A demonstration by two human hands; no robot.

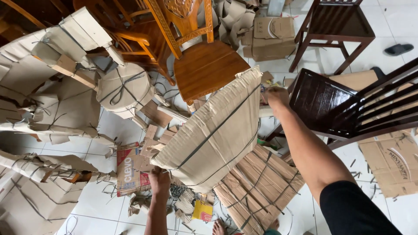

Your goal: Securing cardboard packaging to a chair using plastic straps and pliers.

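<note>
A chair part wrapped in brown cardboard and bound with dark straps (215, 130) is held up in front of me, tilted. My left hand (160, 180) grips its lower left edge from below. My right hand (275, 96) is closed on its upper right edge, arm stretched forward. Below the bundle lies another strapped cardboard-wrapped piece (257, 187) on the floor, near my bare foot (219, 227).
A light wooden chair (204, 65) stands ahead. Dark brown chairs (331, 104) stand at right. More cardboard-wrapped furniture (65, 100) is piled at left. Loose cardboard sheets (392, 161), cut straps and scraps litter the white tiled floor. A black slipper (398, 48) lies far right.
</note>
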